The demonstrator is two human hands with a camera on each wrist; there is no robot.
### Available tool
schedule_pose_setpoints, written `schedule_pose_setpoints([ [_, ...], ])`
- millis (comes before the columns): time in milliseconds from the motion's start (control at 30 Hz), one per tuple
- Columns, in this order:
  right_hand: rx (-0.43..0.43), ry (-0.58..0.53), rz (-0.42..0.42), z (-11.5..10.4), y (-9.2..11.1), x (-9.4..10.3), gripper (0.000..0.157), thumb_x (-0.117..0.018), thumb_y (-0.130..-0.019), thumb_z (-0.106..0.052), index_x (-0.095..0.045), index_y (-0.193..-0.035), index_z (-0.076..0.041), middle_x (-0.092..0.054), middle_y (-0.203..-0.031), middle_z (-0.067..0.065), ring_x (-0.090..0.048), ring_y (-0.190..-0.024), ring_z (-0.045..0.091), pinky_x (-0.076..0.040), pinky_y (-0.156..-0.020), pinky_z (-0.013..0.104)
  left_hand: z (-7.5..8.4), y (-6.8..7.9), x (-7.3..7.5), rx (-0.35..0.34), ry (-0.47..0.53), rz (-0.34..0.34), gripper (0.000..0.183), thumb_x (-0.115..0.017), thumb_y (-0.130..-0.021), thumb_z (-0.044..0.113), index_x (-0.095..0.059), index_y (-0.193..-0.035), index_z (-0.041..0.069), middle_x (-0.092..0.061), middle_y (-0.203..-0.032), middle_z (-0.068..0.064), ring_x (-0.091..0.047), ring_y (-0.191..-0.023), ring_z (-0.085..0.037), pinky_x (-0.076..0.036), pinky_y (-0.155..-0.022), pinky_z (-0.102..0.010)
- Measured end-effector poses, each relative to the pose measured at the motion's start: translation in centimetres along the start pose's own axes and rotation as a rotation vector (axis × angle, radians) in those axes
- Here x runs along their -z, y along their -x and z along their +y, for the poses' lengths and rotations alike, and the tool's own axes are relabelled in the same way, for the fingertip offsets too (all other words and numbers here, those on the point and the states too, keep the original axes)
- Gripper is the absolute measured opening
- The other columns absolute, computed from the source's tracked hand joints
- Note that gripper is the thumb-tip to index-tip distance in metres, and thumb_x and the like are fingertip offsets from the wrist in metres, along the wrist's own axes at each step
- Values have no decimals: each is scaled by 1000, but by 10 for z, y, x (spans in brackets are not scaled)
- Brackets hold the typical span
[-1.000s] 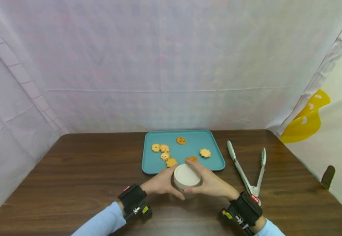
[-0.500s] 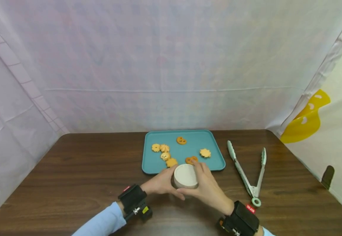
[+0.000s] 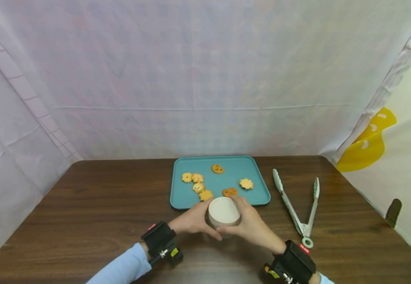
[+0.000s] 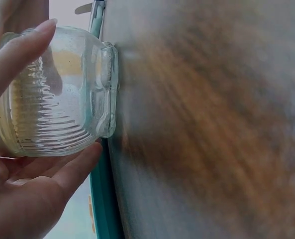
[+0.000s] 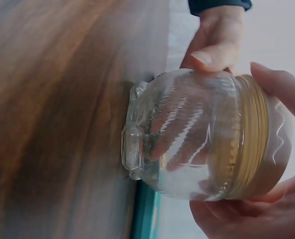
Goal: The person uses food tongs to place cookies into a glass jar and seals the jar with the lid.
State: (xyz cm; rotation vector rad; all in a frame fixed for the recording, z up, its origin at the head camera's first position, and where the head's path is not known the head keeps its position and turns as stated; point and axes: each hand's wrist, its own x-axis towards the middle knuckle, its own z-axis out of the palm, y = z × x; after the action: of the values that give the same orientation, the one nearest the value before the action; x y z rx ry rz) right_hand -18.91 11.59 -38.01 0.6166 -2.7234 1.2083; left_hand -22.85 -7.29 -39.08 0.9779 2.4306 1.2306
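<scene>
A clear ribbed glass jar [image 5: 182, 134] stands upright on the table, close to the near edge of the tray. Its round off-white lid [image 3: 224, 212] shows from above in the head view. My left hand [image 3: 195, 221] grips the glass body from the left, thumb on the near side; the left wrist view shows the jar between its thumb and fingers. From the right, my right hand [image 3: 253, 224] holds the lid's rim, with thumb and fingers on opposite sides. A yellowish band with thread lines shows through the glass beneath the lid.
Behind the jar lies a blue-green tray [image 3: 232, 173] with several cookies [image 3: 198, 187] and pretzels [image 3: 217, 169] on it. Spread tongs [image 3: 299, 221] lie to the right on the dark wooden table [image 3: 113, 205]. White cloth [image 3: 191, 79] hangs behind the table's far edge.
My right hand turned about the lid, fingers swinging to the far side and wrist dropping nearer, then swung partly back. The left hand and jar kept their place.
</scene>
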Motion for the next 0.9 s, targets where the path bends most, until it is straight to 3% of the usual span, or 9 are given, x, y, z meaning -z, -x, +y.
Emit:
schedule_pose_setpoints([
  [233,-79,-266,-168,10,-4,10,86,-78,-67,-29,-31,-135,-6,-43,-128,13,-46,-112,31,-43,-88,42,0,1,0,1,21,-5,85,-84,-57,25,-39,-128,14,-50,-124,-2,-47,-112,-17,-38,-96,-34],
  [433,-58,-300,-221,14,-4,12,85,-76,-71,-26,-26,-137,-8,-38,-132,15,-41,-116,33,-39,-91,48,0,0,0,-7,6,-2,85,-84,-56,26,-40,-128,13,-50,-125,-2,-47,-112,-17,-38,-97,-33],
  [533,-51,-207,-154,9,-1,7,89,-76,-69,-31,-25,-137,-4,-40,-128,18,-45,-111,33,-43,-87,45,-1,0,0,-15,6,-1,85,-84,-57,25,-40,-128,13,-50,-124,-2,-47,-113,-17,-38,-97,-34],
  [767,-44,49,91,-5,3,-10,92,-78,-61,-45,-35,-128,2,-46,-113,16,-49,-98,26,-47,-76,37,-1,1,1,0,20,2,85,-84,-57,27,-39,-128,14,-50,-124,-1,-46,-113,-17,-37,-97,-35],
  [900,-49,72,117,-5,4,-12,90,-77,-61,-45,-37,-126,3,-47,-109,14,-48,-96,25,-47,-75,36,-1,1,1,6,31,-1,85,-84,-57,27,-39,-129,15,-50,-124,-1,-46,-113,-17,-38,-97,-36],
])
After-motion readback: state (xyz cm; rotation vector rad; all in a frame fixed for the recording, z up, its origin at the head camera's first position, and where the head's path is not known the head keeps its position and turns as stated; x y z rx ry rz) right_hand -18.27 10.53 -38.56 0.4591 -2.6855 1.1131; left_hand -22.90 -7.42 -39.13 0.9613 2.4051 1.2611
